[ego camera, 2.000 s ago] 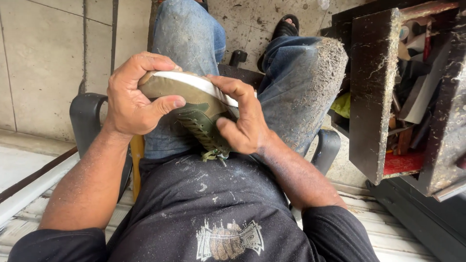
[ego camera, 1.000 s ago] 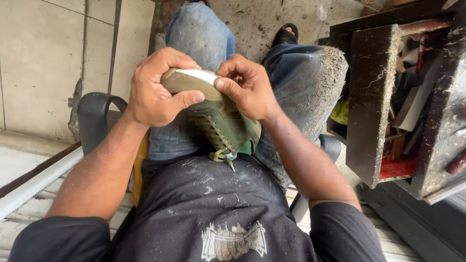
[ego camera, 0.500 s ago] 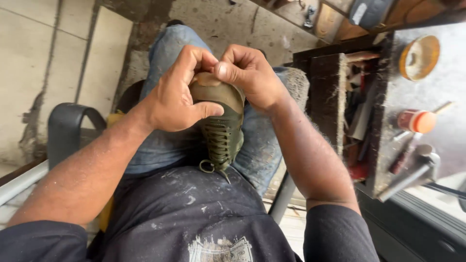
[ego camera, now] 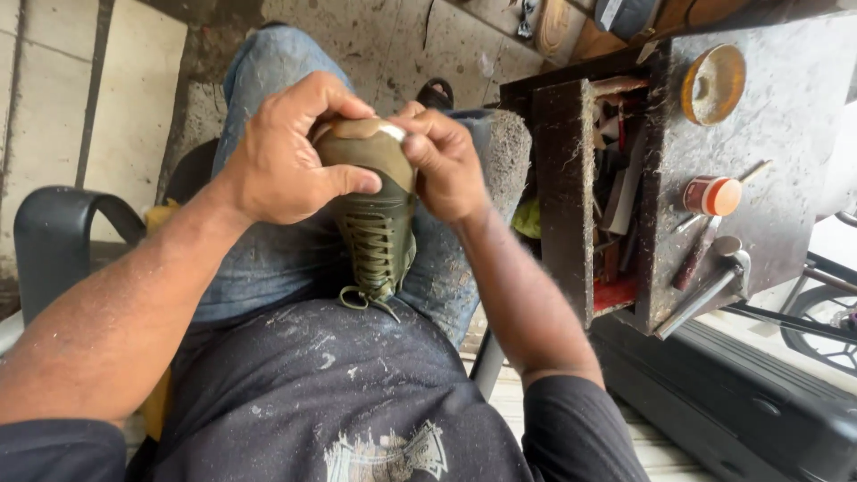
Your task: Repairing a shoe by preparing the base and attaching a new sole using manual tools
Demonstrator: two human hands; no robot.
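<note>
1. Slipping is the big risk, I think; the green shoe [ego camera: 375, 210] sits on the person's lap near the middle of the frame, toe end up, with only two hands to hold it, so a hard push at the toe could make it twist or slide off the knees.
2. Another risk, as I see it, is a sore fingertip; the right hand presses hard on the pale edge at the toe.
3. Left hand [ego camera: 286, 161], in the upper middle of the frame, has its fingers [ego camera: 335, 103] curled tight around the toe, with the thumb across the front above the laces.
4. Right hand [ego camera: 442, 165], just beside it, has its fingers [ego camera: 420, 125] bent and pinching the top edge of the toe; they are nearly closed.
5. Over at the right of the frame is a dark tabletop [ego camera: 786, 134] with a small red-lidded pot [ego camera: 711, 195] and a round dish [ego camera: 712, 84]; an open drawer [ego camera: 616, 192] of tools is under it.
</note>
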